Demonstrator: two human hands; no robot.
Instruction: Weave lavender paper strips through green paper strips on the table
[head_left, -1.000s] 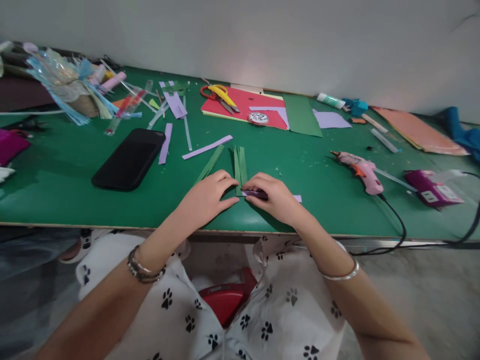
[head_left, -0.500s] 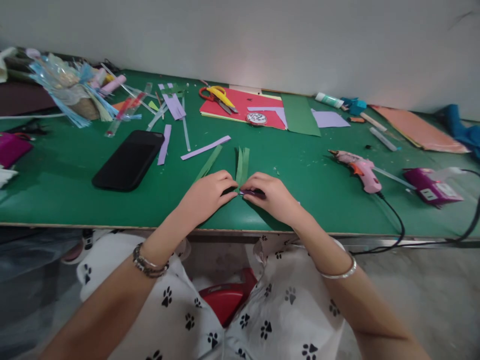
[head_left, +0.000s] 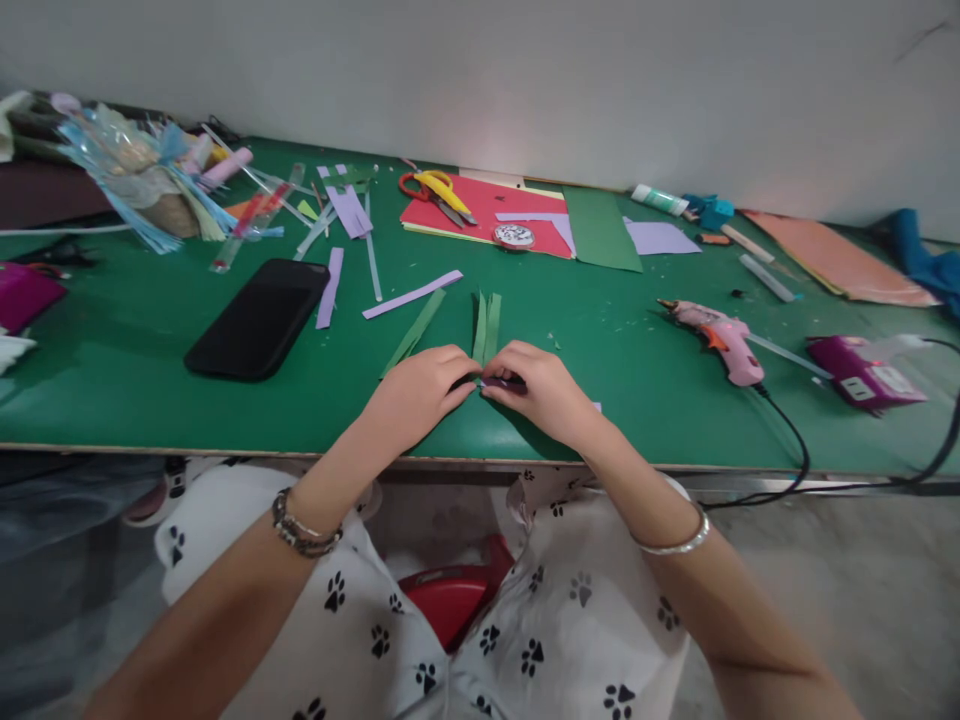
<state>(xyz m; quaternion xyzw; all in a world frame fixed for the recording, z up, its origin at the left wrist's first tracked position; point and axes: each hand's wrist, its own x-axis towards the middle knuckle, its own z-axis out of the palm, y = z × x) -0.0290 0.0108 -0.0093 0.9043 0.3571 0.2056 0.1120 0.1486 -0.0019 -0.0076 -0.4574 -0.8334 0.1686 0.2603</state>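
My left hand and my right hand meet near the front edge of the green table. Both pinch the near end of a few narrow green paper strips that fan away from me. A purple paper strip shows between my right fingers, and a pale purple bit peeks out beside that hand. Another green strip lies on the table just left of my left hand. How the purple strip sits on the green ones is hidden by my fingers.
A black phone lies to the left. A pink glue gun with a black cord rests at the right, beside a purple box. Scissors lie on red paper at the back, near loose purple strips.
Both hands have drawn closer together and slightly away from me, and the green strips have shifted a little to the right. The pinch on the strips has tightened.
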